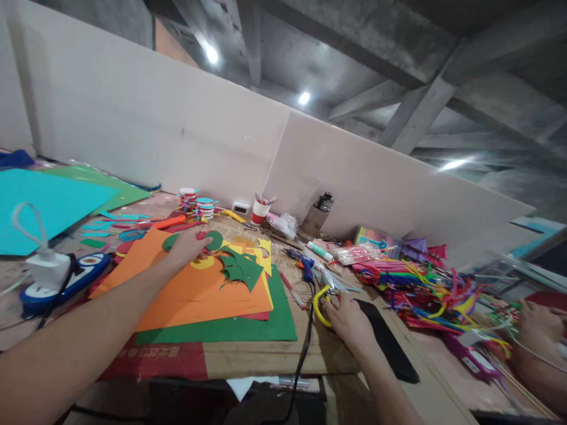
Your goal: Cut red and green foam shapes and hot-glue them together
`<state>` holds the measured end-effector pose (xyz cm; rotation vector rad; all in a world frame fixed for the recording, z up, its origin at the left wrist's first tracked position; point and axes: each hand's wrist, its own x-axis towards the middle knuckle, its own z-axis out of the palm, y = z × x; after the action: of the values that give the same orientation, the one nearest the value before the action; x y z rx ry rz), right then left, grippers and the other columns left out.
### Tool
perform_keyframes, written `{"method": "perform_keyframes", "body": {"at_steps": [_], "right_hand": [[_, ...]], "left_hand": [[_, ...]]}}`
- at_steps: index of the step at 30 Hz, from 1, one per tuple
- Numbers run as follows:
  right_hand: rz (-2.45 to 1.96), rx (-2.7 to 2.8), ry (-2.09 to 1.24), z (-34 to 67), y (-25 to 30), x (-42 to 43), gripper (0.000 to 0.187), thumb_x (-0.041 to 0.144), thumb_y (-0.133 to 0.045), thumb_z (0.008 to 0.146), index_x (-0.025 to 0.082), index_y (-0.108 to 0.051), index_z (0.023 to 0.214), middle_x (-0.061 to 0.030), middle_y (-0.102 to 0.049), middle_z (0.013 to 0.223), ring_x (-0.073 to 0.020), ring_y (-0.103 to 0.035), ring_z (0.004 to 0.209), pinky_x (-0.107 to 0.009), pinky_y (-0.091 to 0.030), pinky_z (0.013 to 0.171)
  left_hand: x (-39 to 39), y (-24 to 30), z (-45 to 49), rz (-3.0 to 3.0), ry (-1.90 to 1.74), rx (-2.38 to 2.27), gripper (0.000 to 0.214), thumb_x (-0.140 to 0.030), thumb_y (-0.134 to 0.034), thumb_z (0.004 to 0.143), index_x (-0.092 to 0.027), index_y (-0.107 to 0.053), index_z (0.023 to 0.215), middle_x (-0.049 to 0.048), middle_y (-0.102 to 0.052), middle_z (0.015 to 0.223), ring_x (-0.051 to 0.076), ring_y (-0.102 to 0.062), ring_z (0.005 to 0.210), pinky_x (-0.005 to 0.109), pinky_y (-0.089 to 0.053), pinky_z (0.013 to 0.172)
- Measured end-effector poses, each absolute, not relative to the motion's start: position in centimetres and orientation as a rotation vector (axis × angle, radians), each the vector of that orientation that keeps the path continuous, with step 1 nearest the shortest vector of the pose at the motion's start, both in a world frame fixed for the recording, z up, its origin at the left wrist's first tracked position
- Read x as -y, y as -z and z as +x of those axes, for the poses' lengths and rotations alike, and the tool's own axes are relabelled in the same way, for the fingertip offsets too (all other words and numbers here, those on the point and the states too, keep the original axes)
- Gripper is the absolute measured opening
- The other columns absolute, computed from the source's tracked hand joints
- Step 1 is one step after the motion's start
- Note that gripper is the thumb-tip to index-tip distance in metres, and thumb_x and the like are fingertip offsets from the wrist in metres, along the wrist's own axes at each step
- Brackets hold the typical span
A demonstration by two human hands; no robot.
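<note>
My left hand [188,248] is over the stacked craft paper, its fingertips closed at the edge of a green paper circle [215,240]. Another green cut-out [169,241] shows at the other side of that hand. Right of it lies a green sheet with round bites cut out [243,270], on top of an orange sheet [186,301]. Beneath these, a larger dark green sheet [283,321] sticks out. My right hand [349,321] has its fingers closed around scissors with yellow handles [319,311], low over the cardboard, beside a black phone-like slab [390,348].
A blue glue gun [307,268] with a black cord, a pen [292,290] and a glue stick [319,251] lie mid-table. Pipe cleaners [425,289] are heaped at right, near another person's hand [540,324]. A power strip [66,286] sits left; a bottle [316,215] stands behind.
</note>
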<state>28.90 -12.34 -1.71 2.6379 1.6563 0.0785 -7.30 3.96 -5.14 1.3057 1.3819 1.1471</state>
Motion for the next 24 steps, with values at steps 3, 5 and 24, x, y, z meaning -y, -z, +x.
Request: {"method": "perform_keyframes", "body": {"at_steps": [3,5,24], "right_hand": [[2.654,-1.584,-0.005,29.1,1.7,12.2,0.044,0.040,-0.040,0.093,0.011,-0.053,0.125,-0.0205,-0.065,0.110,-0.0301,-0.066,0.099,-0.036,-0.046,0.078],[2.612,-1.577,0.017,29.2,1.4,12.3,0.045,0.043,-0.041,0.093,0.013,-0.054,0.124,-0.0195,-0.066,0.109,-0.0315,-0.066,0.099,-0.038,-0.046,0.079],[2.010,-2.418,0.264,13.2,0.5,1.7,0.078,0.044,-0.080,0.066,0.013,-0.054,0.132,-0.0211,-0.058,0.124,-0.0377,-0.048,0.122,-0.046,-0.038,0.097]], "left_hand": [[-4.0,4.9,-7.5,1.286,-1.156,-1.420,0.030,-0.027,-0.065,0.077,-0.015,-0.060,0.104,0.0069,-0.071,0.081,0.019,-0.070,0.060,0.021,-0.046,0.044],[-4.0,4.7,-7.6,1.267,-1.172,-1.416,0.033,-0.028,-0.067,0.075,-0.014,-0.062,0.105,0.0083,-0.072,0.085,0.018,-0.070,0.060,0.021,-0.046,0.044],[-3.6,4.3,-7.3,1.241,-1.118,-1.307,0.033,-0.037,-0.069,0.068,-0.015,-0.057,0.090,0.0029,-0.066,0.060,0.015,-0.064,0.050,0.019,-0.037,0.041]]}}
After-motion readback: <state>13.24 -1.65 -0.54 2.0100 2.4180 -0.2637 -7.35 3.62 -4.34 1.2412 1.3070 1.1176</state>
